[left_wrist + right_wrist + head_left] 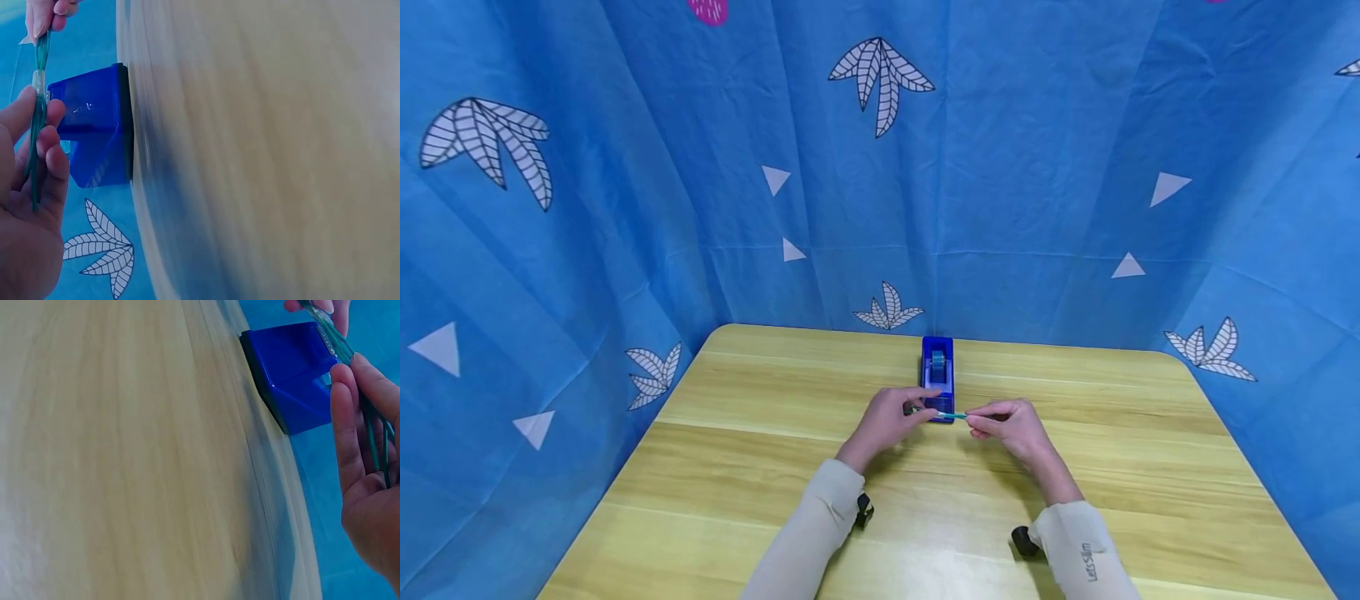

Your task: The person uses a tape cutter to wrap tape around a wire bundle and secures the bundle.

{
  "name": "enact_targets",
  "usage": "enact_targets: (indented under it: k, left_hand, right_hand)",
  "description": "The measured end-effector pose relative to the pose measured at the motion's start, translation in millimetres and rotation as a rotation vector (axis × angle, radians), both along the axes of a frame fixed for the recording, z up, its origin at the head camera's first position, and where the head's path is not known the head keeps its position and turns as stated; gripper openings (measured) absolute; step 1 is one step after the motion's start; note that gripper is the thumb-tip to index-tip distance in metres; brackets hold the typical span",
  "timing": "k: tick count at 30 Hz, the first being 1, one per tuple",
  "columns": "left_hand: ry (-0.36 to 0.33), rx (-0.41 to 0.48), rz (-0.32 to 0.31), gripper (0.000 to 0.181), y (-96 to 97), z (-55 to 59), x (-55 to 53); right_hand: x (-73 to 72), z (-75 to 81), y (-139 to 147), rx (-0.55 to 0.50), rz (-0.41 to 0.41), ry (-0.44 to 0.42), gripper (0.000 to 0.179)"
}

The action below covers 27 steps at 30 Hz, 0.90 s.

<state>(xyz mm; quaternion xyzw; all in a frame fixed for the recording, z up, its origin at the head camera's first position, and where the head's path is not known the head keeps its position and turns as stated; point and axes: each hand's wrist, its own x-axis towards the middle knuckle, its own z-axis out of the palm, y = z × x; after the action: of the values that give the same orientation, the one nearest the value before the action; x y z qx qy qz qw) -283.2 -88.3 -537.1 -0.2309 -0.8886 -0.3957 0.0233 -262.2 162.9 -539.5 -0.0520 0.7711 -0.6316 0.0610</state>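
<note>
Both hands hold a bundle of thin green strands (953, 416) level in front of the blue tape dispenser (94, 106). Clear, shiny tape (39, 81) lies around part of the bundle. My left hand (889, 422) pinches the bundle between thumb and fingers beside the tape, and its strands run down over the palm. On the other end, my right hand (1015, 428) pinches the strands, whose loose ends (376, 444) show against its palm. A tape roll (937, 360) sits in the dispenser. Whether the strands are wire or stems, I cannot tell.
The dispenser stands near the far edge of a wooden table (760, 467). A blue curtain (1037, 167) with leaf and triangle prints hangs behind and at both sides. A dark strap piece (863, 510) shows at the left wrist, another (1024, 542) at the right.
</note>
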Motion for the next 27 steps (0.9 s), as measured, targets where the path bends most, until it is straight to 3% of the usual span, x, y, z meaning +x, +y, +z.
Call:
enact_targets:
  k: [9,16,27]
  left_hand:
    - [-0.062,0.017,0.029,0.035,1.2,-0.4,-0.2]
    - [-0.089,0.090,0.028,0.035,0.8,-3.6,-1.5]
    - [-0.098,0.158,0.022,0.040,1.1,-5.4,-3.0]
  right_hand:
    - [-1.2,0.0,0.3,0.033,0.028,0.045,0.027]
    - [-1.2,-0.1,0.5,0.034,0.026,0.043,0.026]
    - [-1.6,-1.3,0.9,0.011,0.039,0.035,0.027]
